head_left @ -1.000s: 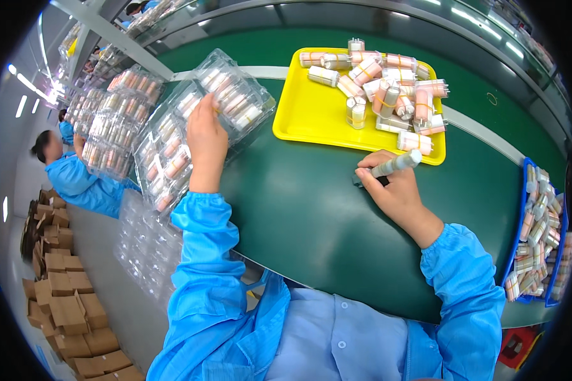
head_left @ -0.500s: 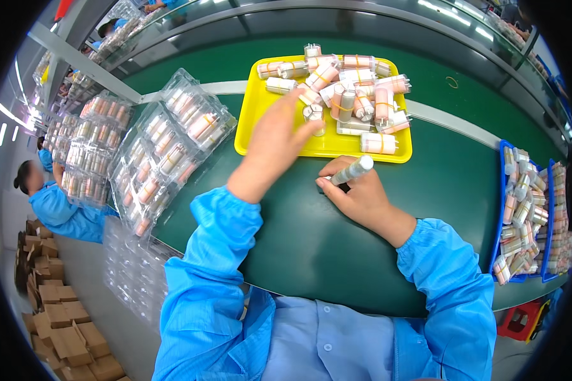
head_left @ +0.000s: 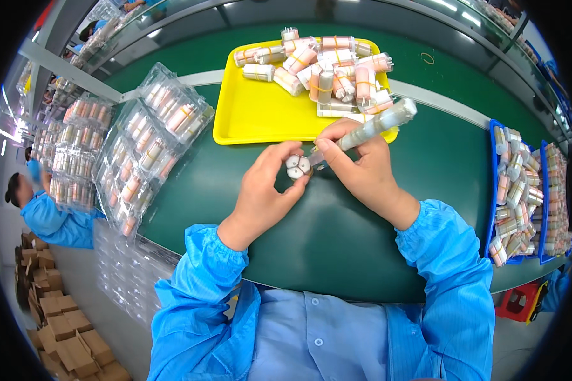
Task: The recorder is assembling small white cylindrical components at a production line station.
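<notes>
Moved since half a second ago: our left hand (head_left: 267, 190) comes back off the yellow tray (head_left: 260, 114) and now sits on the green worktop (head_left: 337, 235) with a banded bundle of three tubes (head_left: 297, 166) in its fingers; before that it was up at the stack of clear blister packs (head_left: 152, 140).
Right hand: our right hand (head_left: 362, 171) has lifted its long clear tube (head_left: 378, 124) from lying low near the worktop to a slant, far end over the tray's near edge.
Left hand state: fingers curled and closed around the bundle, thumb underneath, the three round tube ends facing up at us.
Right hand state: clamped on the long tube, thumb and forefinger pinching its lower end.
Where the pieces are: bundle and long tube meet between our two hands, just in front of the tray; whether the tube end touches the bundle, we cannot tell.
Step in hand: we judge this as bringing the two pieces together, the tube's lower end aimed at the bundle.
Next move calls for: steady alignment, the left hand holding the bundle still while the right guides the tube end in.
Around us: more banded bundles (head_left: 330, 63) heaped at the tray's far side, blue trays (head_left: 496, 190) of tubes at the right, another worker in blue (head_left: 51, 216) at the left.
</notes>
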Available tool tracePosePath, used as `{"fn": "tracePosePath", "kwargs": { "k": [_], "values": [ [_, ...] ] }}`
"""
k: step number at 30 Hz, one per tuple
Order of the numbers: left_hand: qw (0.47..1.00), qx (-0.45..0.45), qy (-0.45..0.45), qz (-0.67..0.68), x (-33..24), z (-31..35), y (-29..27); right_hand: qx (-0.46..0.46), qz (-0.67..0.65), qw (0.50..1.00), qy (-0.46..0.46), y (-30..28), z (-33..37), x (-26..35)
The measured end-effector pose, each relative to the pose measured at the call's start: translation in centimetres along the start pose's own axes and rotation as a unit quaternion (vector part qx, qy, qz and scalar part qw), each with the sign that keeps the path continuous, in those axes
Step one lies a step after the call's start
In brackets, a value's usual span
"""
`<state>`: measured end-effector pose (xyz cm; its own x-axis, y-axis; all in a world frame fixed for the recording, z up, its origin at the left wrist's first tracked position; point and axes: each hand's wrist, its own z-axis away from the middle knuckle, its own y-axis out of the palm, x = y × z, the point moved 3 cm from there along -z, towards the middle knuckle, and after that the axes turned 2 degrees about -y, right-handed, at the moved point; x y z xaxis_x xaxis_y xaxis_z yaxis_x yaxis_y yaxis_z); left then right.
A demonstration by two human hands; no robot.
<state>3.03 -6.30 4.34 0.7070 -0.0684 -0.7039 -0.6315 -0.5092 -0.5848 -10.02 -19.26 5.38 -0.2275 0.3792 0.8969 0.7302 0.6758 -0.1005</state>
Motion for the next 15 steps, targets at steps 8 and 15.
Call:
{"fn": "tracePosePath", "kwargs": {
  "k": [8,15],
  "values": [
    [0.998,0.009,-0.031,0.058,0.86,0.72,0.61,0.038,0.080,0.996,-0.001,0.65,0.35,-0.54],
    [0.998,-0.024,0.003,-0.065,0.77,0.36,0.83,0.048,0.100,0.994,0.007,0.90,0.38,-0.97]
  ]
}}
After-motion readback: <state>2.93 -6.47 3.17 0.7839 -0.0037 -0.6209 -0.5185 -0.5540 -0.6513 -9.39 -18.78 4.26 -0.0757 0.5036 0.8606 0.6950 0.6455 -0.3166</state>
